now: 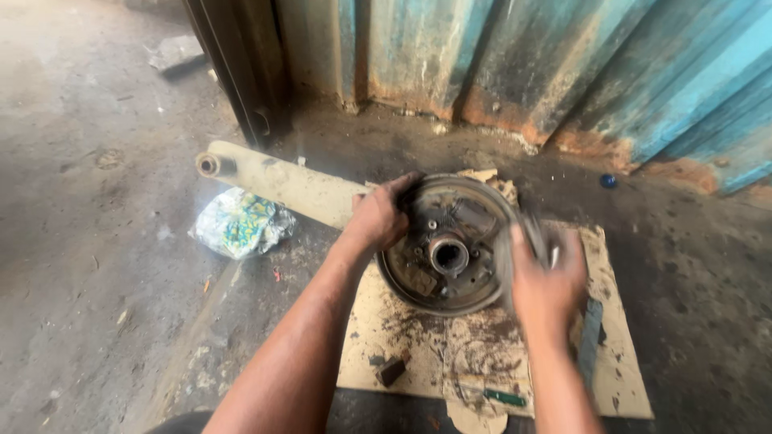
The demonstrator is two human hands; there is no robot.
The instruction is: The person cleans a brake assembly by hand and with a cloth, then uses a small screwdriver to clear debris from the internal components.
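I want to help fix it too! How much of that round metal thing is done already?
Done: the round brake plate lies open on the cardboard, its greasy hub showing. In hand: the left hand grips its rim, while the right hand holds a blurred curved part at its edge. Left: inside is dirty, and a green-handled tool lies unused.
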